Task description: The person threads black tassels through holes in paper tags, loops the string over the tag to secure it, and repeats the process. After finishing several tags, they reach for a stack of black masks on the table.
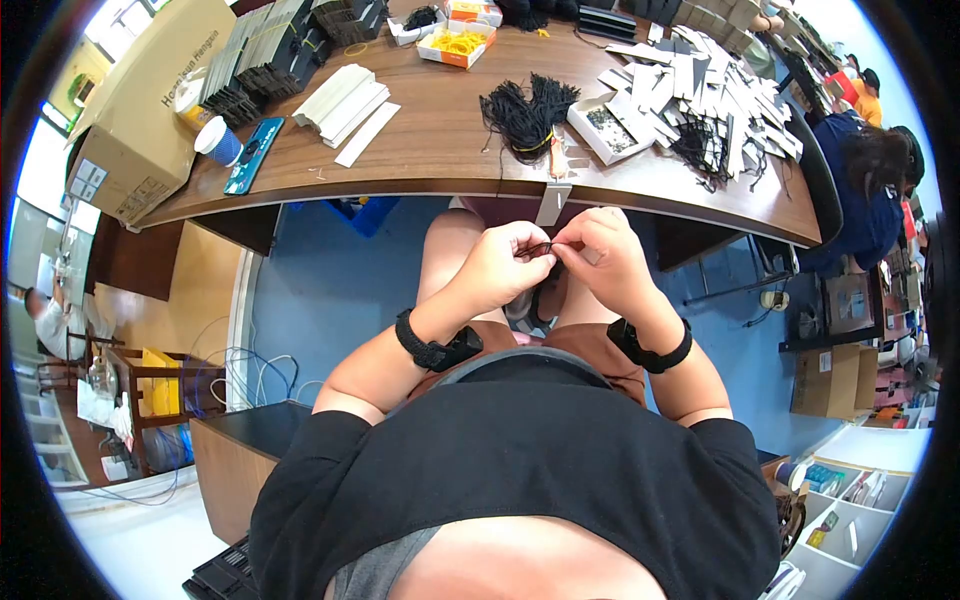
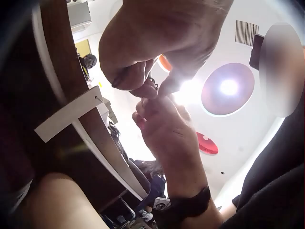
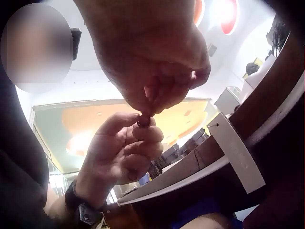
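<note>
In front of the desk edge, above the lap, both hands meet fingertip to fingertip. My left hand [image 1: 503, 266] pinches a thin black cord [image 1: 533, 249], its fingers curled. The right hand [image 1: 606, 256] pinches the same cord between thumb and forefinger. In the left wrist view a small dark loop of the cord [image 2: 155, 85] shows at the fingertips; most of it is hidden by the fingers. Just beyond the hands, a white tag [image 1: 553, 203] with a small hole juts over the desk edge.
On the desk [image 1: 420, 150] lie a bundle of black cords [image 1: 528, 115], a small white box [image 1: 610, 130], a heap of white tags [image 1: 700, 85], a stack of white strips [image 1: 343, 103], a phone [image 1: 254, 156] and a paper cup [image 1: 218, 141]. A large carton [image 1: 150, 115] stands left.
</note>
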### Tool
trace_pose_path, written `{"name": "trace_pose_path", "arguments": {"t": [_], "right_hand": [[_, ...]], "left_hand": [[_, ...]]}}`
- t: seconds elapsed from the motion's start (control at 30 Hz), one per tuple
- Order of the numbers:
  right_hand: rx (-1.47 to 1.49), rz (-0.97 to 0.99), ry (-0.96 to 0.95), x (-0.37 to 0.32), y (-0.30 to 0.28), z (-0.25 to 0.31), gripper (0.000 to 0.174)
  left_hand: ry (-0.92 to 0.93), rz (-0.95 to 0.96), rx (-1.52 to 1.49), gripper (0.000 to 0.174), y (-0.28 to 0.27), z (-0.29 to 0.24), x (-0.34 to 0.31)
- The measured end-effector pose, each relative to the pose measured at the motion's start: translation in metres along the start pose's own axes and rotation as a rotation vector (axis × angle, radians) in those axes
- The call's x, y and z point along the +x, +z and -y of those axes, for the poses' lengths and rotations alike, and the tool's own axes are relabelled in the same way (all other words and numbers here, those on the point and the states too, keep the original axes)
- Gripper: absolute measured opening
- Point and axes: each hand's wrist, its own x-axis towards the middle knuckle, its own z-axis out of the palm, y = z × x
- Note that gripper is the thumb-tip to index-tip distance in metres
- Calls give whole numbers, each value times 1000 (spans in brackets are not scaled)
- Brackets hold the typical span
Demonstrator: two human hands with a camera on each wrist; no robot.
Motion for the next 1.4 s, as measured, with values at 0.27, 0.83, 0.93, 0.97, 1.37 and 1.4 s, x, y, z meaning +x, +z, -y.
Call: {"name": "trace_pose_path", "arguments": {"t": [0.27, 0.83, 0.93, 0.97, 1.37, 1.4], "right_hand": [[648, 98, 481, -12, 2, -2, 10], [1636, 263, 882, -26, 11, -29, 16], [1507, 223, 873, -28, 15, -28, 17], [1416, 191, 874, -28, 16, -27, 17], [255, -219, 220, -15, 6, 13, 14], [254, -224, 241, -17, 8, 11, 14]], "left_hand": [[406, -261, 307, 7, 19, 1, -3], [145, -72, -107, 11, 19, -5, -1], [148, -91, -148, 12, 22, -4, 0], [148, -106, -151, 11, 21, -2, 2], [63, -122, -292, 8, 22, -7, 5], [45, -116, -307, 8, 22, -8, 4]]}}
